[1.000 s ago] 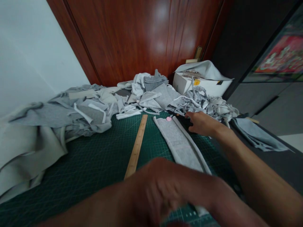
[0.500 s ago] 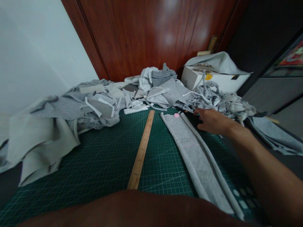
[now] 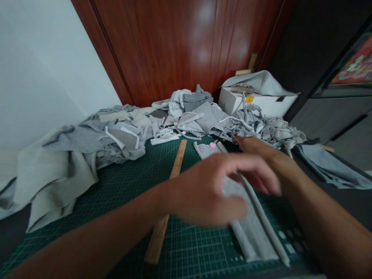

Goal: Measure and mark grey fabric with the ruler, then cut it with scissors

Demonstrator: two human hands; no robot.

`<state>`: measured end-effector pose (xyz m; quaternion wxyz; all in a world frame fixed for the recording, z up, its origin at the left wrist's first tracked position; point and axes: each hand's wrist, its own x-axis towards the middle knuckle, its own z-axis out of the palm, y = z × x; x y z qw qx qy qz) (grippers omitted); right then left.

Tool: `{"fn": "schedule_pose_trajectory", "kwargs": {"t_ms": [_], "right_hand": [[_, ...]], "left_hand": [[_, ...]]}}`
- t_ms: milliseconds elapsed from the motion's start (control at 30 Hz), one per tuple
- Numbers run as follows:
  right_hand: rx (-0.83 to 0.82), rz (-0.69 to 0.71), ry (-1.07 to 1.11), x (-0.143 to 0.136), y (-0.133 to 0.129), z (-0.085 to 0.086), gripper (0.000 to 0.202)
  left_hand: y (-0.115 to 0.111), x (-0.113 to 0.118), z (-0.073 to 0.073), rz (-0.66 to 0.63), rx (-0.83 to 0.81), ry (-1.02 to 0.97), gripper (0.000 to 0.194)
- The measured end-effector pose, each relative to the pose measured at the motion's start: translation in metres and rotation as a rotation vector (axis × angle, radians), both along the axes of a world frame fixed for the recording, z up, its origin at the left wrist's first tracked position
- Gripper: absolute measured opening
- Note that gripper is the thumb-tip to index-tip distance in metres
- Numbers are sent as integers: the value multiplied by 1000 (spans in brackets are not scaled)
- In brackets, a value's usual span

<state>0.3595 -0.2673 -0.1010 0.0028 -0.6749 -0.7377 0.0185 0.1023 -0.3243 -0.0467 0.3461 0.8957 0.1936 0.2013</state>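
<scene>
My left hand (image 3: 215,190) is in the air over a long grey fabric strip (image 3: 258,232), blurred by motion. Its fingers curve with the thumb held apart, and nothing shows between them. Farther back, my right hand (image 3: 247,144) has its fingers on dark scissors (image 3: 222,138) lying at the strip's far end; the handles are mostly hidden. The strip has a rolled edge on each side, and a pink round piece (image 3: 212,144) rests at its far end. A wooden ruler (image 3: 158,240) lies left of the strip, partly covered by my left wrist.
A green gridded cutting mat (image 3: 122,201) lies underneath. Grey fabric scraps (image 3: 124,131) are heaped along the back and left. A white box (image 3: 258,102) stands at the back right beside tangled strips (image 3: 279,130). Folded grey cloth (image 3: 328,162) lies at the right.
My left hand has risen from the near edge and swung right, over the fabric strip. My right hand stays at the scissors, while the whole view has shifted slightly.
</scene>
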Motion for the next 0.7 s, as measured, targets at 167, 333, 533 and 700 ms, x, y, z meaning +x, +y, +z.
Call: {"fn": "schedule_pose_trajectory", "kwargs": {"t_ms": [167, 333, 533, 700], "right_hand": [[11, 0, 27, 1, -1, 3, 67], [28, 26, 63, 5, -3, 10, 70], [25, 29, 84, 7, -8, 16, 74], [47, 17, 120, 9, -7, 16, 70]], "left_hand": [[93, 26, -33, 602, 226, 333, 47], [127, 32, -45, 737, 280, 504, 69], [55, 33, -42, 569, 371, 533, 59], [17, 32, -57, 463, 348, 554, 47]]}}
